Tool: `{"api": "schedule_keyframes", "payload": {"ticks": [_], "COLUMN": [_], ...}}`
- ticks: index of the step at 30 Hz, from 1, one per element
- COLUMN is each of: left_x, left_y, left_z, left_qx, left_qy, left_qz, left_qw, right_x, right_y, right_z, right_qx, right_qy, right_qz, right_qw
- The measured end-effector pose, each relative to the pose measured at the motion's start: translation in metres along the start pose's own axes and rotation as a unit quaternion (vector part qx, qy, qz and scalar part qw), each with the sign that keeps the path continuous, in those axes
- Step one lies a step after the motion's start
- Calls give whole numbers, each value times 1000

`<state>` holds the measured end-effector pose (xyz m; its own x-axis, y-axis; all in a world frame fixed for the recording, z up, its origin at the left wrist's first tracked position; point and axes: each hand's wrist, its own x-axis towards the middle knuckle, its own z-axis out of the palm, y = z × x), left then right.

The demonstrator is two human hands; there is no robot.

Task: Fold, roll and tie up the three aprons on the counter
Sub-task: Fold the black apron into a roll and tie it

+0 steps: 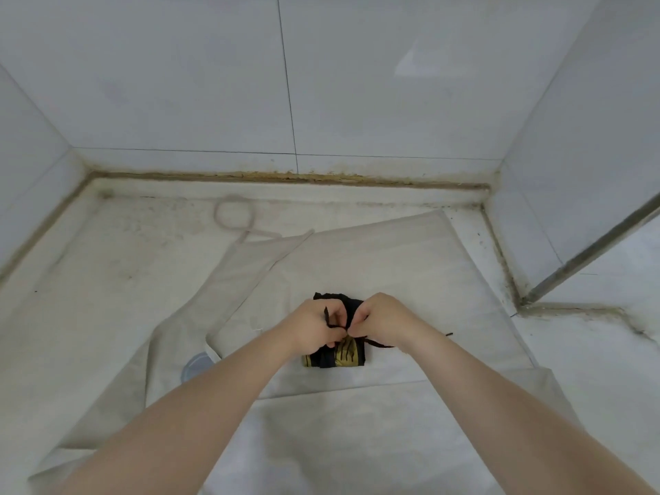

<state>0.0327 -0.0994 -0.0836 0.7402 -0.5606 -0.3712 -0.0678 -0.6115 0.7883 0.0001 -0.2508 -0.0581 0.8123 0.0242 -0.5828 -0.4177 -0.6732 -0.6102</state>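
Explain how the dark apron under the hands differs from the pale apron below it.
The dark apron is black with yellow pattern; the pale apron is plain beige. The dark one is rolled into a small bundle, its string pinched by the left hand and the right hand; the pale one lies spread flat, untied. Both rest on the counter.

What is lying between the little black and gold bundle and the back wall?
In the head view, the beige apron spreads flat there; the bundle sits on it. Past the apron's far edge is bare counter, then the wall.
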Motion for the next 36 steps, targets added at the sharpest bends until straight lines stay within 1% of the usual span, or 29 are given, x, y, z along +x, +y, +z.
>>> {"api": "schedule_keyframes", "payload": {"ticks": [1,3,5,8,10,13,15,17,19,21,24,27,28,29,30,32,34,36], "left_x": [1,3,4,2,0,0,2,4,3,2,2,6,7,7,7,6,4,4], "left_y": [1,0,0,-3,-5,-5,-5,-6,-5,-5,-3,-4,-5,-6,-9,-11,-11,-12], "left_z": [0,-2,-2,-3,-3,-6,-9,-12,-12,-13,-16,-13,-12,-12,-11,-10,-9,-10], "left_qx": [9,16,-4,-88,-133,-154,-155,-161,-156,-148,-130,-114,-114,-116,-116,-115,-119,-118], "left_qy": [0,-7,-9,-22,-41,-72,-85,-97,-117,-137,-144,-108,-93,-83,-78,-74,-72,-70], "left_qz": [8,36,62,77,66,57,49,41,38,36,35,43,42,42,45,51,52,57], "left_qw": [1000,999,998,993,988,984,983,981,980,979,980,987,988,989,989,989,989,989], "right_x": [-1,-4,-4,-5,-8,-11,-13,-13,-10,-8,-8,-4,-3,-2,-2,-4,-7,-10], "right_y": [2,4,5,8,12,17,17,15,10,5,0,-2,-2,-2,-3,-4,-5,-2], "right_z": [1,5,8,11,12,7,2,-1,0,1,4,12,16,19,21,22,20,19], "right_qx": [79,217,298,363,381,380,351,252,146,69,-12,-90,-94,-74,-29,93,221,339], "right_qy": [-9,-11,5,19,-10,-62,-89,-101,-97,-80,-51,18,49,75,91,96,66,38], "right_qz": [27,86,122,142,145,128,114,102,89,76,55,45,47,51,63,112,177,208], "right_qw": [996,972,947,921,913,914,925,957,981,992,997,995,993,993,993,985,957,917]}}
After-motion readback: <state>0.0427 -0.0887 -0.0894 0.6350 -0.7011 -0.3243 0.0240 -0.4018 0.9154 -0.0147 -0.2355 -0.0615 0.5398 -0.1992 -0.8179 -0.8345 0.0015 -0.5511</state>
